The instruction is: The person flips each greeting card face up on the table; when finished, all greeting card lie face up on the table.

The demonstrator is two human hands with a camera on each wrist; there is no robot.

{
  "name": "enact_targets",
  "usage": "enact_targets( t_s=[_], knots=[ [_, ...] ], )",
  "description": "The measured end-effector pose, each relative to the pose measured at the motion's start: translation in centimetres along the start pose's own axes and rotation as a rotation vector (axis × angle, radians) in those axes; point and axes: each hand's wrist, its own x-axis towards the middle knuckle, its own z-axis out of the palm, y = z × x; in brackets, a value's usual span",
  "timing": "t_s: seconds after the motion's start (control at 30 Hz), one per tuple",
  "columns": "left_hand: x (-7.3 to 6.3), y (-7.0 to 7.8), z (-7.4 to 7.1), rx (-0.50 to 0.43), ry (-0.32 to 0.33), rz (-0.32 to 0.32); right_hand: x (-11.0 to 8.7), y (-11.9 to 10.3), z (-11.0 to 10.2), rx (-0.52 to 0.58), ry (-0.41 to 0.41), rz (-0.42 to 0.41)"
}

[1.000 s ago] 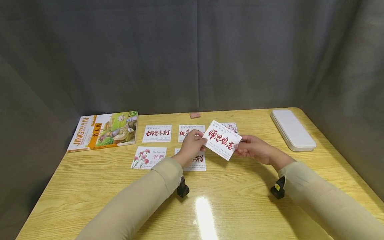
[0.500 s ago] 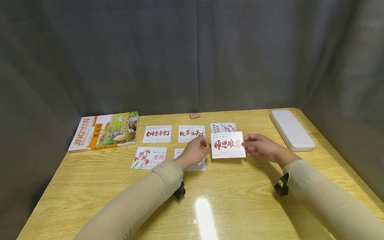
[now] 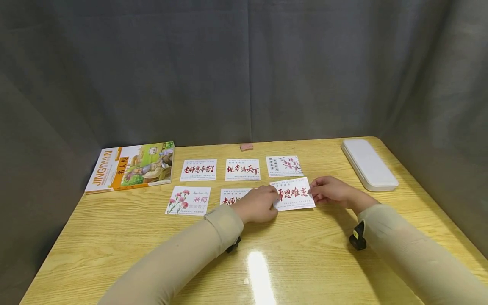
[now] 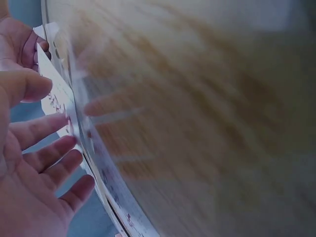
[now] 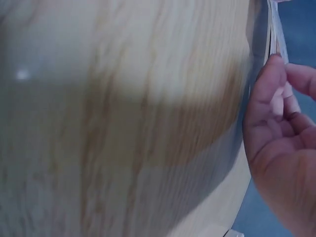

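A white greeting card with red Chinese lettering is low over the table at the right end of the front row. My right hand pinches its right edge between thumb and fingertips; the right wrist view shows this pinch on the card's thin edge. At the card's left side is my left hand, covering part of that edge. Seen from the left wrist, the fingers are spread and loosely extended, tips right at the card. Beneath the left hand, a similar red-lettered card is partly hidden.
Behind lie two red-lettered cards, one at left, one in the middle, and a blossom card. A carnation card is front left. Around them are a magazine, a pink eraser-like block and a white case.
The tilted card was straightened as the left hand let go of it, then brought down toward the table in the right hand. The left hand has moved right to its left edge.
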Motion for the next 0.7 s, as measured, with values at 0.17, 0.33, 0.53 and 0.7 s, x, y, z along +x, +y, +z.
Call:
enact_targets(
  t_s=[0.17, 0.33, 0.53, 0.7],
  knots=[
    [0.0, 0.3, 0.2, 0.073, -0.038, 0.005, 0.2, -0.4, 0.7, -0.086, 0.052, 0.032],
    [0.0, 0.8, 0.1, 0.120, -0.054, -0.007, 0.0, -1.0, 1.3, -0.247, 0.117, 0.051],
    [0.3, 1.1, 0.2, 0.149, -0.053, 0.000, 0.1, -1.3, 1.5, -0.526, 0.188, 0.021],
    [0.0, 1.0, 0.1, 0.100, -0.026, -0.009, -0.1, -1.2, 1.5, -0.614, 0.202, -0.003]
  ],
)
